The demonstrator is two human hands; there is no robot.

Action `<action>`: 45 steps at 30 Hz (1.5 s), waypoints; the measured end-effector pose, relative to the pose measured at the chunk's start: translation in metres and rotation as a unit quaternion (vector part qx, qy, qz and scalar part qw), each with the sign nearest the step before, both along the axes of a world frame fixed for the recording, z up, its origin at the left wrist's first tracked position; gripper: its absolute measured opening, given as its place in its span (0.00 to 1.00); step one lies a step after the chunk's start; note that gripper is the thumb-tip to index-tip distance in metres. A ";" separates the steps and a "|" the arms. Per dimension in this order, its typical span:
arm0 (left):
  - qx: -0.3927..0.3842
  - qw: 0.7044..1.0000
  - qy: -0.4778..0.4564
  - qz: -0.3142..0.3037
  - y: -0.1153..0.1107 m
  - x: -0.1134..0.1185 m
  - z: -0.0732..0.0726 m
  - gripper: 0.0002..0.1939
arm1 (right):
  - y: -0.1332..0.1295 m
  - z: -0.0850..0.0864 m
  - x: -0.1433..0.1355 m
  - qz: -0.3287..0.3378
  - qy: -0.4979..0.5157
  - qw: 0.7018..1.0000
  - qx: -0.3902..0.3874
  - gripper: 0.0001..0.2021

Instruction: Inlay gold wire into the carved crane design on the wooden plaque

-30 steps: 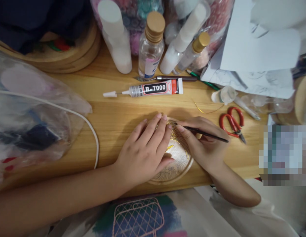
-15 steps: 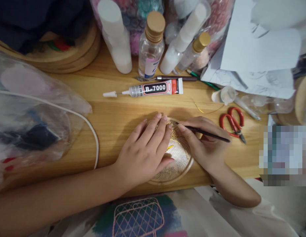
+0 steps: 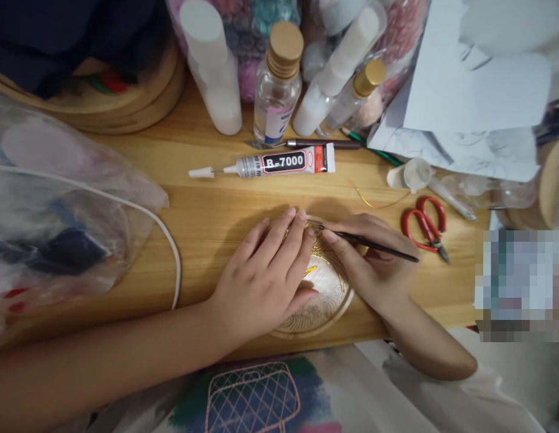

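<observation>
A round wooden embroidery hoop [image 3: 345, 310] lies on the table near its front edge. Its pale cloth [image 3: 322, 300] carries printed curved lines, with gold wire [image 3: 310, 270] laid along some of them. My left hand [image 3: 265, 273] rests flat over the hoop's left part, fingers stretched out, and covers much of the cloth. Pinched in my right hand [image 3: 374, 252] are slim dark tweezers [image 3: 378, 243]. Their tips touch or hover just over the hoop's upper right, close to my left fingertips; I cannot tell which. Any wire between the tips is too small to make out.
Beyond the hoop lie a B-7000 glue tube [image 3: 284, 161], a dark-handled tool [image 3: 324, 144] and several bottles [image 3: 277, 90]. Red-handled pliers [image 3: 426, 225] and a loose gold wire [image 3: 369, 201] are right. Left are a plastic bag [image 3: 81, 198] and white cable [image 3: 164, 228].
The tweezers' tips have shifted slightly left and down over the hoop, with a small movement of my right hand. My left hand stays in place.
</observation>
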State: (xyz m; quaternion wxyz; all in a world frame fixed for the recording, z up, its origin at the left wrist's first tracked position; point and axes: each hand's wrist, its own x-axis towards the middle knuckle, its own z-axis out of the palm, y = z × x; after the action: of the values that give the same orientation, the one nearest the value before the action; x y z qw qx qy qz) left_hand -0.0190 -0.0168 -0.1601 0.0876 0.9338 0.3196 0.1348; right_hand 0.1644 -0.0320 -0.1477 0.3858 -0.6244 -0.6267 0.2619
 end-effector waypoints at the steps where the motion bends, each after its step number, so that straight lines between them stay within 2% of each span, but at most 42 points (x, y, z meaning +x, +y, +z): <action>1: 0.001 1.000 0.000 0.000 0.000 0.000 0.000 0.31 | 0.000 0.000 0.000 0.000 0.001 1.000 0.000 0.06; 45: 0.004 1.000 0.011 -0.001 0.000 0.000 0.001 0.31 | 0.000 -0.003 0.001 -0.006 -0.021 1.000 -0.002 0.03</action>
State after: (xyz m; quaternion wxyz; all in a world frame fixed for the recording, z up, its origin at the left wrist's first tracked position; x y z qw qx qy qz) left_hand -0.0190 -0.0167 -0.1592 0.0808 0.9359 0.3189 0.1260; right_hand 0.1655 -0.0325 -0.1504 0.3729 -0.6345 -0.6302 0.2474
